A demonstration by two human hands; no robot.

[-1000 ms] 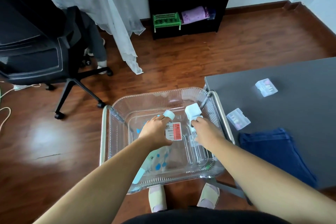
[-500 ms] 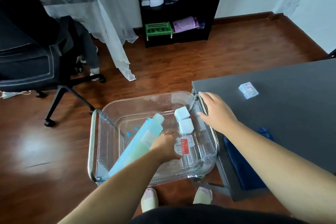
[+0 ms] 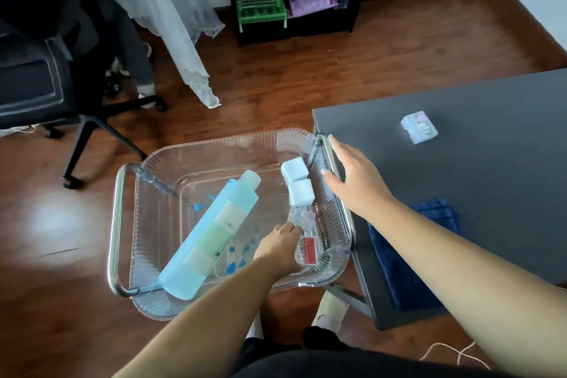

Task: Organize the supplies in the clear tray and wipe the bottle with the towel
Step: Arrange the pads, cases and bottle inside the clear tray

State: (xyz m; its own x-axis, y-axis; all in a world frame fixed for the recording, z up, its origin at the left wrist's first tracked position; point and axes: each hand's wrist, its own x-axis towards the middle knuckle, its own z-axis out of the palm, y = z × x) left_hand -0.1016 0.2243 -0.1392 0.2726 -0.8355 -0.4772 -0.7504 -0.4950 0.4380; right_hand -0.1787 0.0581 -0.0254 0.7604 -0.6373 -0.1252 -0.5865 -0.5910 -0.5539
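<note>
My left grip (image 3: 280, 244) sits low inside the clear tray (image 3: 153, 218), fingers bent against a clear case with a red label (image 3: 308, 250) — I cannot tell whether it holds the case. My right grip (image 3: 356, 186) is spread flat over the tray's right handle (image 3: 320, 139), at the desk (image 3: 491, 193) edge. The pale blue bottle (image 3: 211, 236) lies slantwise in the tray — the blue towel (image 3: 435, 216) lies on the desk.

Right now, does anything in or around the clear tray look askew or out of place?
Yes. The blue bottle lies on its side, diagonal across the clear tray, its base against the near wall. One small clear box sits alone on the grey table, outside the tray.
</note>
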